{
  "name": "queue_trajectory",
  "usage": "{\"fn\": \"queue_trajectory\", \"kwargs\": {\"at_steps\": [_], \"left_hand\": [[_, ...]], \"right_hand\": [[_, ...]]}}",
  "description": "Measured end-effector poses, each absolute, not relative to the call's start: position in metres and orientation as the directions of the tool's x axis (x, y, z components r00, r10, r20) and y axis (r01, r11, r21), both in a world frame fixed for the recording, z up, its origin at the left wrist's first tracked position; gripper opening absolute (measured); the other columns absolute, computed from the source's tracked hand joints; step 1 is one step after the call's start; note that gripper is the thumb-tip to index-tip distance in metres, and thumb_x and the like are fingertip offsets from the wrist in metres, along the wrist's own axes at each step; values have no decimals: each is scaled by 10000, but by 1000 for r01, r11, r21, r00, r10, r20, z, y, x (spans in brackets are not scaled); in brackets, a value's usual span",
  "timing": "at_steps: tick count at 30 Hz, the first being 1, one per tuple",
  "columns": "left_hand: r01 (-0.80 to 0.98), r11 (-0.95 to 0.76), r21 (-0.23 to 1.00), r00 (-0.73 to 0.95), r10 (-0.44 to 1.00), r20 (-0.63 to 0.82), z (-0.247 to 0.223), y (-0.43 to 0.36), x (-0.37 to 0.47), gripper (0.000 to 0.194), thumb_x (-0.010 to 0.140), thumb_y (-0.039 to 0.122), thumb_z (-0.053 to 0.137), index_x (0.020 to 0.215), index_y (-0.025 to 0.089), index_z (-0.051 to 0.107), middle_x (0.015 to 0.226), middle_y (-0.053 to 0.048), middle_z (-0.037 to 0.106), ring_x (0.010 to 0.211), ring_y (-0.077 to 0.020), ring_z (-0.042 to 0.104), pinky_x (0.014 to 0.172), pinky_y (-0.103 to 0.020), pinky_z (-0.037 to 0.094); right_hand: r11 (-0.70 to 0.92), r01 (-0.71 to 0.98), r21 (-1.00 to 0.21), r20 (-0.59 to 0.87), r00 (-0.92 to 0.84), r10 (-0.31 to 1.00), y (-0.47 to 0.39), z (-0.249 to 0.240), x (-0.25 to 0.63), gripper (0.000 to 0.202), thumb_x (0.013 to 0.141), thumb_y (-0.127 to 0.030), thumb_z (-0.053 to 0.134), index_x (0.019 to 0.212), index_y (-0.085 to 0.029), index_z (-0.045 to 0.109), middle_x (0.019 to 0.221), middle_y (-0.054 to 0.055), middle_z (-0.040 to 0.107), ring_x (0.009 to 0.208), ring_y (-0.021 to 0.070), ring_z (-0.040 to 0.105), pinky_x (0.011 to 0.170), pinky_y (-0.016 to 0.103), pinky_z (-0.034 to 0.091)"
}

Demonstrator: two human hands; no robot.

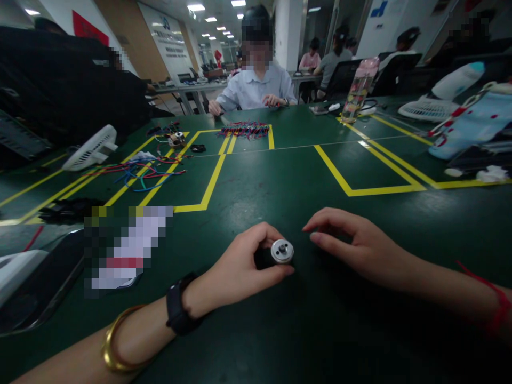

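Observation:
A small round metal motor (282, 250) with a short shaft at its centre is gripped between the thumb and fingers of my left hand (252, 261). Its silver end face, with small dark holes, points up toward me; most of its body is hidden by the hand. To the right, my right hand (344, 234) hovers apart from the motor, thumb and index finger separated, holding nothing. Its other fingers are partly hidden. Both hands are over the dark green table (248, 197).
Yellow tape lines (348, 191) mark the table. Loose coloured wires (148, 173) and a white fan (91, 148) lie left; a wire bundle (246, 129) sits farther back. A bottle (360, 90) and blue bag (476, 122) stand right. A person (256, 85) sits opposite.

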State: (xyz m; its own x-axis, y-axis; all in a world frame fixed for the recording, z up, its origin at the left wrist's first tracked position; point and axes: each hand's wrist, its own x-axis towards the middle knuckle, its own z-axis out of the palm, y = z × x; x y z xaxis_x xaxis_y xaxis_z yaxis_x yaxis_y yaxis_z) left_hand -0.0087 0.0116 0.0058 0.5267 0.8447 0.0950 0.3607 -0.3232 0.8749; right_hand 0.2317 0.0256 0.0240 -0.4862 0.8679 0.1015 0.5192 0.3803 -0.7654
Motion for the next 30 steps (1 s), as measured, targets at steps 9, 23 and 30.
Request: {"fn": "queue_trajectory", "kwargs": {"at_steps": [9,23,30], "left_hand": [[392,-323,861,522,849,80,5,11,-10,287,797,260,723,1003,182,540,1012,-39,637,902,-175,617,798,-316,505],[374,-305,876,511,856,80,5,10,-8,287,792,274,729,981,177,536,971,-34,633,859,-166,609,761,-300,499],[378,-323,868,493,863,106,3,11,-8,291,769,269,742,936,187,518,863,9,588,758,-139,561,666,-261,462]], "right_hand": [[398,521,-755,81,-528,845,23,5,247,128,926,-304,563,1006,-251,649,976,9,642,903,162,600,784,300,469],[646,582,-493,61,-718,693,20,16,229,157,871,-209,579,1001,-225,666,1008,61,593,884,207,570,764,362,462],[623,489,-610,289,-595,750,24,41,199,119,850,-271,638,947,-201,647,1021,57,582,848,180,584,766,331,480]]}}
